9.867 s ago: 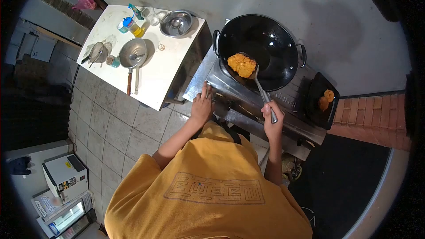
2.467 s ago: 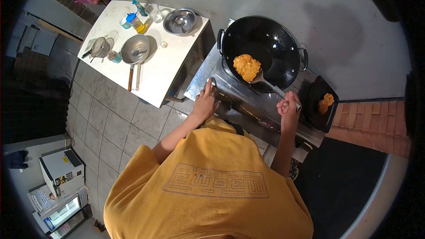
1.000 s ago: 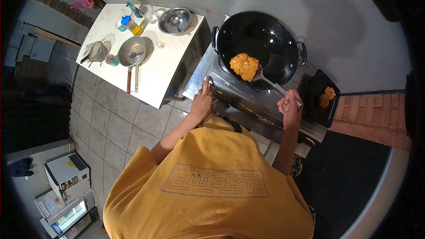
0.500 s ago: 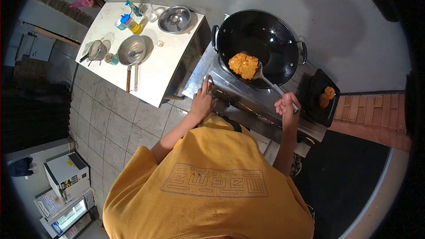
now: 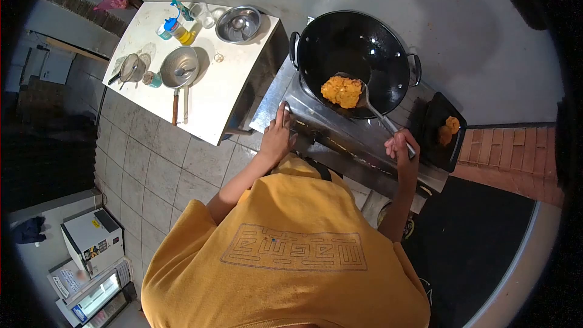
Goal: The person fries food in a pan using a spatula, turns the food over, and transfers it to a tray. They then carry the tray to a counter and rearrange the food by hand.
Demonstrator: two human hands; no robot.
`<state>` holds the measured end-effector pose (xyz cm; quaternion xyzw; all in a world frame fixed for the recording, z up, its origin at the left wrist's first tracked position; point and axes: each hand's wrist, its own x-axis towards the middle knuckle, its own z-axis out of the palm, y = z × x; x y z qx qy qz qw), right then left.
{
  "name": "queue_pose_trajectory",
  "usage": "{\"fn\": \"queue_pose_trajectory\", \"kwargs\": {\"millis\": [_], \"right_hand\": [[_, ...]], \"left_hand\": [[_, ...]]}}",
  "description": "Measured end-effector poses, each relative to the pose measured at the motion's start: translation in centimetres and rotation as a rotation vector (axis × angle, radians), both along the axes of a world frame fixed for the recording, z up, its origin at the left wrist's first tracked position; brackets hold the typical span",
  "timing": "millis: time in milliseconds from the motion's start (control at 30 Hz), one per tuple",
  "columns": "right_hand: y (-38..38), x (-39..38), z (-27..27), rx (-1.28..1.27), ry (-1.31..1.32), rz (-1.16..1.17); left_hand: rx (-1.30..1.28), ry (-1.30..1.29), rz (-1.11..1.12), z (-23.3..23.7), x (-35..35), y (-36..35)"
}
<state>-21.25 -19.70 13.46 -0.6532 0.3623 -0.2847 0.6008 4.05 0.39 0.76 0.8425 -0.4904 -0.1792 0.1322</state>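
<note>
My right hand (image 5: 401, 146) is wrapped round the handle of a metal spatula (image 5: 381, 117), whose head reaches into a black two-handled wok (image 5: 340, 36). A lumpy orange-brown fried fritter (image 5: 342, 92) rests on or against the spatula's head, over the near side of the wok; it hides most of the head. My left hand (image 5: 278, 138) lies at the near left corner of the metal stove (image 5: 273, 100), its index finger stretched onto the edge and nothing seen in it.
Right of the stove, a black tray (image 5: 432, 120) holds fried pieces (image 5: 448, 130). On the left, a white table (image 5: 209, 100) bears a saucepan (image 5: 180, 64), a steel bowl (image 5: 238, 23), a strainer (image 5: 129, 68) and an oil bottle (image 5: 180, 31). Tiled floor (image 5: 158, 133) lies between table and stove.
My right hand has moved right and slightly down with the spatula. The fritter has shifted a little to the right with it. My left hand stays at the stove edge.
</note>
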Motion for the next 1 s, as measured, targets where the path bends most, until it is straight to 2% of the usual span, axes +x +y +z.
{"fn": "queue_pose_trajectory", "kwargs": {"millis": [1000], "right_hand": [[-0.4,-0.4,0.2,-0.044,0.011,0.043]], "left_hand": [[-0.006,0.002,-0.027,0.2,0.3,0.0]]}}
